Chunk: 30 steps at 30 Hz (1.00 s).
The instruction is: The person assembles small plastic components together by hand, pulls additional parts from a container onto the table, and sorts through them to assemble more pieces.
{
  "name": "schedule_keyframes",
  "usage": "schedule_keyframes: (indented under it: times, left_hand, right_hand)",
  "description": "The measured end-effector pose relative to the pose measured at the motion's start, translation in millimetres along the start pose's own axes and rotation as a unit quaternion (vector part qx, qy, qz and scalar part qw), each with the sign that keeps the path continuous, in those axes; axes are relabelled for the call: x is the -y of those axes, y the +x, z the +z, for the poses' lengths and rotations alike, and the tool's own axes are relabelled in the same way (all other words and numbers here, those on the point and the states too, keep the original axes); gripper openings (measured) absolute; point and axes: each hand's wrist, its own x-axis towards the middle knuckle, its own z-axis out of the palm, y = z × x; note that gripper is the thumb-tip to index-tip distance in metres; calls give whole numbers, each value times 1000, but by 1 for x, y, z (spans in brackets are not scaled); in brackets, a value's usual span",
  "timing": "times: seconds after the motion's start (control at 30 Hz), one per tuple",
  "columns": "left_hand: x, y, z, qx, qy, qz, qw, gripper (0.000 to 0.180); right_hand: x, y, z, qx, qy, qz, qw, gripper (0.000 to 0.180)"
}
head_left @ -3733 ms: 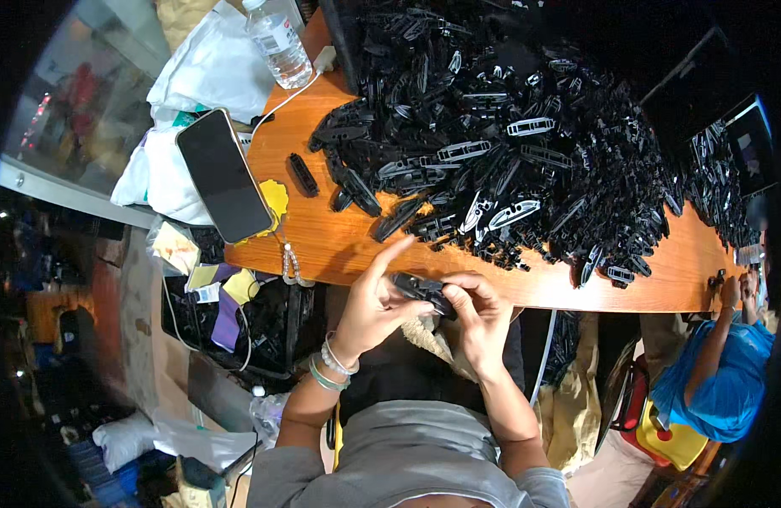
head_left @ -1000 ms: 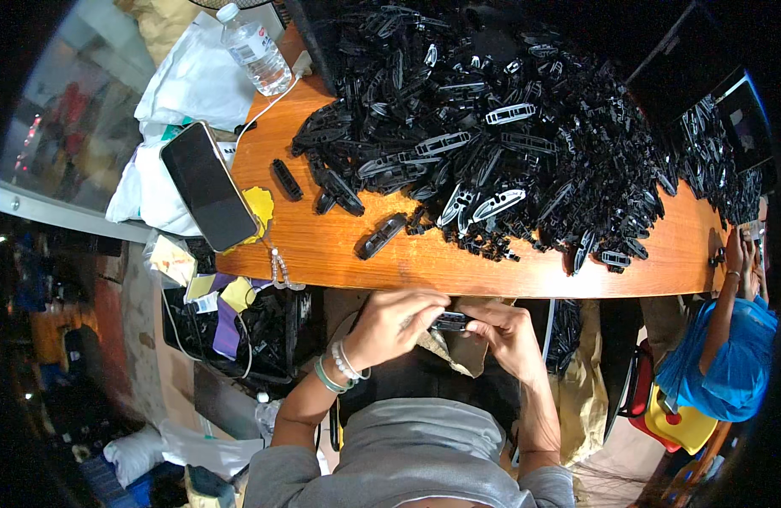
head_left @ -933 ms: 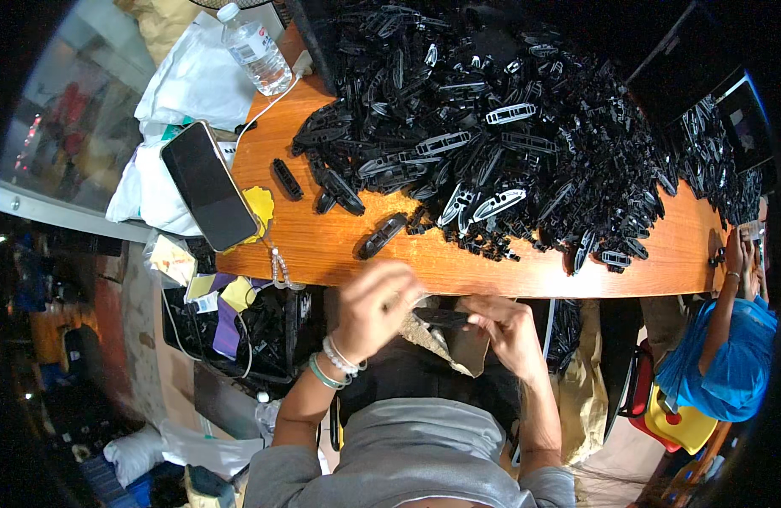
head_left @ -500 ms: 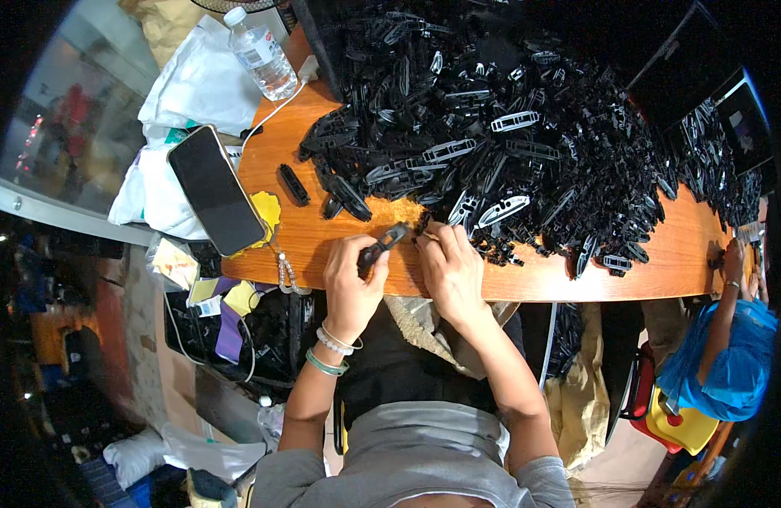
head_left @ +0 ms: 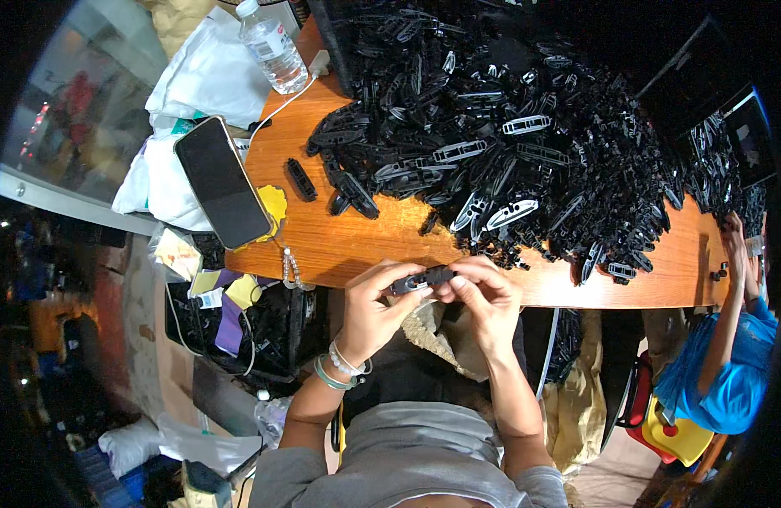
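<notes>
Just over the near table edge, my left hand (head_left: 369, 311) pinches a long black plastic part (head_left: 413, 281) by its left end. My right hand (head_left: 490, 306) is closed at the other end of that part, thumb and fingers pressed together there. Whether a separate small piece sits between the right fingertips I cannot tell. Beyond my hands spreads a large heap of black plastic parts (head_left: 458, 152), some long and slotted, others small. One single long part (head_left: 301, 179) lies apart on the left of the table.
A phone (head_left: 223, 182) lies at the table's left edge on a yellow piece, near a water bottle (head_left: 276, 51) and a white cable. White plastic bags (head_left: 174, 178) lie further left. At the far right a person in a blue top (head_left: 720, 372) reaches toward the parts.
Both hands have drawn back from the heap toward the near edge, and the right hand has come onto the part held by the left. The co-worker's arm has reached farther forward.
</notes>
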Motion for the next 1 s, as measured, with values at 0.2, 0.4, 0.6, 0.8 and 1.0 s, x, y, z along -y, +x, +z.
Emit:
schedule_keyframes:
  times: [0.2,0.4,0.6,0.8,1.0]
  left_hand:
    - [-10,-8,7,23,-146,-83,986,25]
    - [-11,-4,12,55,-277,-97,954,43]
    - [-3,-9,7,91,-146,-80,982,28]
    - [-2,-9,5,92,-217,-119,964,24]
    - [-5,-12,9,120,-151,-110,975,17]
  right_hand:
    - [2,-8,7,-49,-201,-97,973,16]
    - [10,-16,9,-92,-129,-17,987,12]
    - [3,-20,5,-46,-199,-71,976,13]
    - [9,-21,-3,-7,-366,-170,915,17]
    - [14,-29,-8,7,-288,0,957,23]
